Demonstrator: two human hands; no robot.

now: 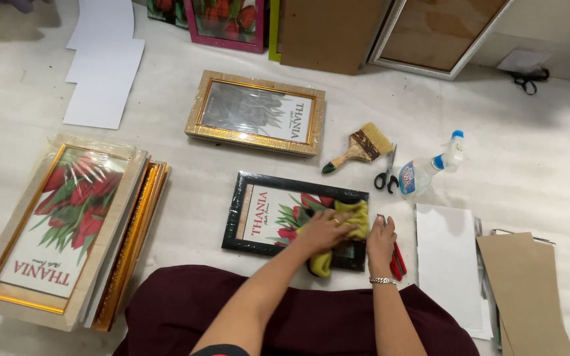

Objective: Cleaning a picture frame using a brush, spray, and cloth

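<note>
Two hands: left hand [324, 229] presses yellow cloth [354, 217] on black frame [258, 181].

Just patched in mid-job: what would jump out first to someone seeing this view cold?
The two hands at bottom centre: the left hand presses a yellow cloth onto the glass of a black picture frame with a red tulip print, while the right hand rests at the frame's right edge. Next, the stack of wrapped gold frames at far left and a single gold frame above centre, with a brush, scissors and spray bottle lying to its right.
</note>
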